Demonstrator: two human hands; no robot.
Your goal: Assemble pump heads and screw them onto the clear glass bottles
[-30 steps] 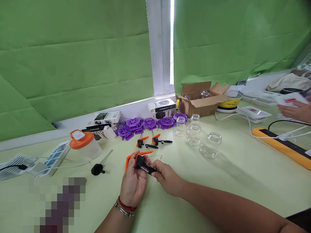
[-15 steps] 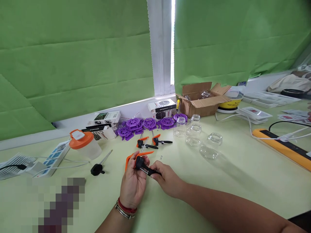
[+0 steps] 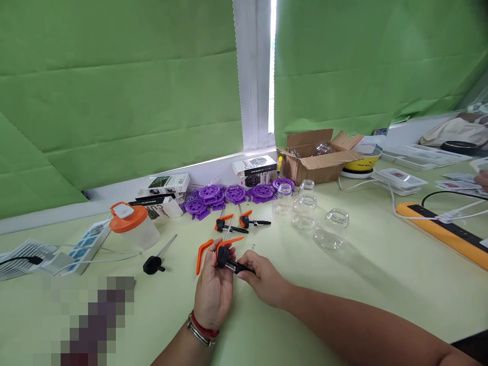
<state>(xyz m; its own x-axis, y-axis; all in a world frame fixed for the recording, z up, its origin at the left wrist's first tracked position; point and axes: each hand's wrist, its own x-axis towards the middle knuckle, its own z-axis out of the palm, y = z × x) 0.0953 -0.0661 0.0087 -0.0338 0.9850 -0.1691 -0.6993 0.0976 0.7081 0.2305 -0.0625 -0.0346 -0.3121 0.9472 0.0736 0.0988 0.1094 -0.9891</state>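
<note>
Grasped in both hands, right of the orange-lidded cup (image 3: 131, 226) and nearer the camera: a black handle (image 3: 222, 256) with orange arm and thin metal rod. Left hand (image 3: 213, 292) palm up, clasping the head, several fingers partly lost behind it; right hand (image 3: 269, 282) pinching the opposite end, tip covered by the grip. Hard to make out at this size: how rod, head and arm join. Also right of the cup, just beside the left fingers, a loose orange strip (image 3: 202, 254), touching or apart impossible to tell. Farther right of the cup, a pair of similar handles (image 3: 221, 225), then clear jars (image 3: 330, 236), see-through, outlines partly overlapping. Right of the cup and farther back, purple wheels (image 3: 235, 193) masking one another, and a cardboard box (image 3: 314, 170) with clear contents too vague to name. Far right of the cup, another person's hand (image 3: 483, 179), blurred and cut off, grip not to be told; likewise cut off, a power strip (image 3: 452, 239). Nearer than the cup, a blocky blurred patch (image 3: 99, 325), unreadable. Widest room well right of the cup: a broad run of tabletop (image 3: 396, 295) between right hand and power strip, near edge glimpsed only at its far right.
</note>
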